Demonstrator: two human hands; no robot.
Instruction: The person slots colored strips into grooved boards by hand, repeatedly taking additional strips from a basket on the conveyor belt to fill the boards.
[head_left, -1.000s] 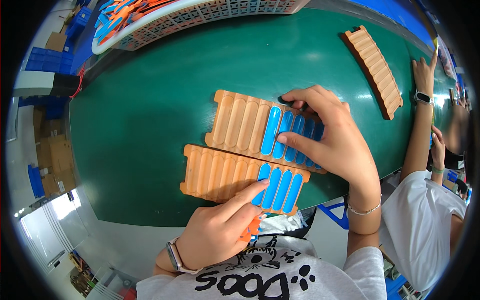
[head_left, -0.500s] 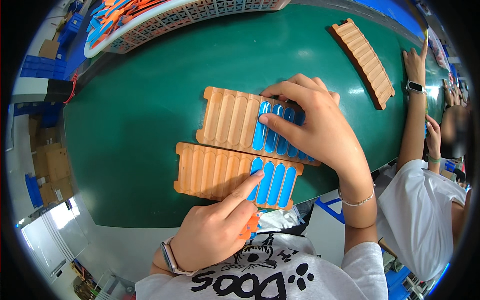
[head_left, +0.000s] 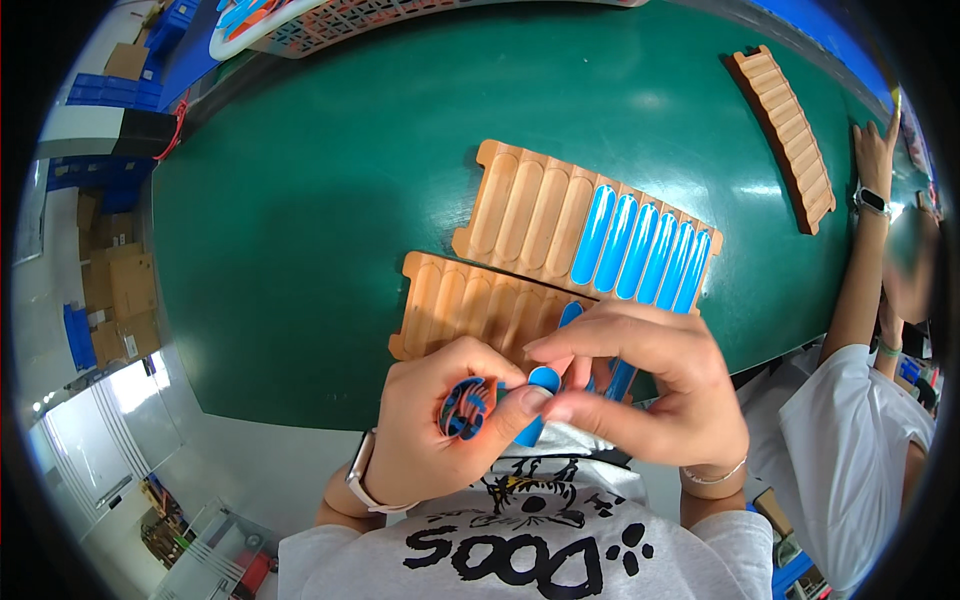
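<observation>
The left hand (head_left: 420, 425), curled round a bundle of blue-and-orange strips (head_left: 464, 408), had just left the near wooden tray (head_left: 450, 303). A loose blue strip (head_left: 543, 380) sat against its thumb, by that tray's edge. Six blue strips (head_left: 638, 250) lay in the far wooden tray (head_left: 525, 215), newly uncovered. The right hand (head_left: 668, 382) was half-curled at the loose strip, its grip unclear. Handling had apparently shifted from seated pieces to loose ones.

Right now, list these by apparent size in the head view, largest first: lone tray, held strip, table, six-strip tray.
1. Table
2. Six-strip tray
3. Lone tray, which lies farther from the camera
4. Held strip, partly covered
</observation>
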